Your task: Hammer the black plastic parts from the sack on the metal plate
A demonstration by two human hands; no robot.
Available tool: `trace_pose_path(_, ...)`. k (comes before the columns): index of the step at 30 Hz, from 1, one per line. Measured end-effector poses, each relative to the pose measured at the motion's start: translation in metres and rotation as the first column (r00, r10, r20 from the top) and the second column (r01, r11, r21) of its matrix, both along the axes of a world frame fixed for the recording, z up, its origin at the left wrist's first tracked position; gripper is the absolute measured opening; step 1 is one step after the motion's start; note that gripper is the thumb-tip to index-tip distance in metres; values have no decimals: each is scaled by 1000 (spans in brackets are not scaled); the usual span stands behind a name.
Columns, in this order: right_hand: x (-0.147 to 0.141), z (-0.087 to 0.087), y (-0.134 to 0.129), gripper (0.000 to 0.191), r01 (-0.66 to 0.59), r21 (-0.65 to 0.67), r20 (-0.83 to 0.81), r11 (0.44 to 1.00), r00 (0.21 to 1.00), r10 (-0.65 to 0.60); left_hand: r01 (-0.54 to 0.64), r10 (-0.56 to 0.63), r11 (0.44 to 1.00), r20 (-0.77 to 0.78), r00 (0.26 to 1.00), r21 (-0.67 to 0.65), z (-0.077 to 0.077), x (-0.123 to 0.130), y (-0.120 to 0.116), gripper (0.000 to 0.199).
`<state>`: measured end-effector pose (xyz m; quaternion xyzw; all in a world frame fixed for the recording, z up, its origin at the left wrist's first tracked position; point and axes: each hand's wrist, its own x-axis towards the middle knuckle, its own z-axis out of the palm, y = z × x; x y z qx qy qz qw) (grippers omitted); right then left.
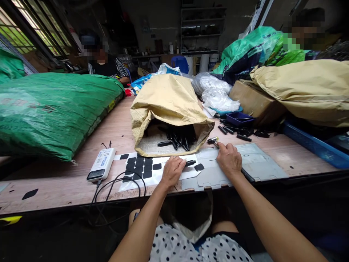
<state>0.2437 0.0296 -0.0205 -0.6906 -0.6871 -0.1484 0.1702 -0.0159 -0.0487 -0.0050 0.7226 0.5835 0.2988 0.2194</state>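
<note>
My left hand (173, 171) is closed around a slim black pen-shaped piece (190, 163), whose end points right over the white sheet. In my right hand (229, 158) is a small hammer (213, 140), gripped by its shaft; the dark handle (247, 175) sticks out below the fist. Both hands are low over a grey flat board (245, 160) at the table's near edge. On the white sheet (163, 178) are several black square stickers (139, 165). Just beyond, a tan sack (169, 94) lies with its mouth towards me, holding several similar black pieces (181, 138).
A white power bank (101, 165) with black cables stands left, beside a large green sack (54, 112). Loose black pieces (244, 138), a purple tray (240, 118), a carton (253, 103) and a blue crate (313, 145) lie right. Two people sit across the table.
</note>
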Motion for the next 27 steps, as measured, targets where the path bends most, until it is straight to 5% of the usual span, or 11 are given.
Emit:
trace_pose_path(20, -4, 4, -3, 38, 17, -33, -6, 999, 1000, -18, -31, 32, 999, -8, 999, 25, 1, 0, 0, 49)
trace_pose_path(24, -5, 6, -2, 38, 23, -44, -6, 999, 1000, -23, 10, -12, 1000, 60, 998, 27, 15, 1, -8, 38)
trace_pose_path(27, -5, 6, -2, 39, 17, -42, -2, 999, 1000, -17, 117, -117, 993, 154, 981, 4, 34, 11, -36, 28)
